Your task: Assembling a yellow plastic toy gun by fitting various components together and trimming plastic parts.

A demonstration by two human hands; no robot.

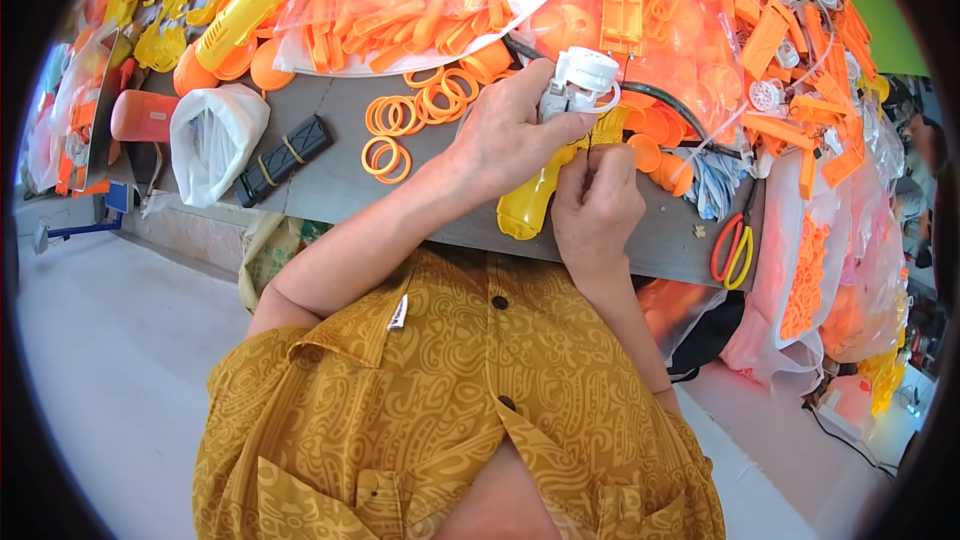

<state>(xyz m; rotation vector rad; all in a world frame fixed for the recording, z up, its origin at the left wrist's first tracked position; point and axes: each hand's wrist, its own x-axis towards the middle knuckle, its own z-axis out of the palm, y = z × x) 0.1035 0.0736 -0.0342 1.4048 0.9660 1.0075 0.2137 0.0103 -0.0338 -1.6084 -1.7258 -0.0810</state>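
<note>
My left hand (pixel 510 125) is closed around a white plastic mechanism (pixel 585 70) with a round cap, held above the table's front edge. Just below it lies a yellow plastic shell (pixel 526 202) with a rounded end, partly covered by my fingers. My right hand (pixel 602 202) is pinched against the shell's right side. A thin dark strand runs down to those fingertips; what they grip is too small to make out. Orange rings (pixel 395 116) lie on the table left of the shell, near my left wrist.
Bagged orange parts (pixel 400 10) cover the table's back. Orange holders with white round units (pixel 770 95) are heaped at right, above red-and-yellow-handled scissors (pixel 735 250). At left are a white bag (pixel 215 140), a black banded block (pixel 285 160) and yellow shells (pixel 245 15).
</note>
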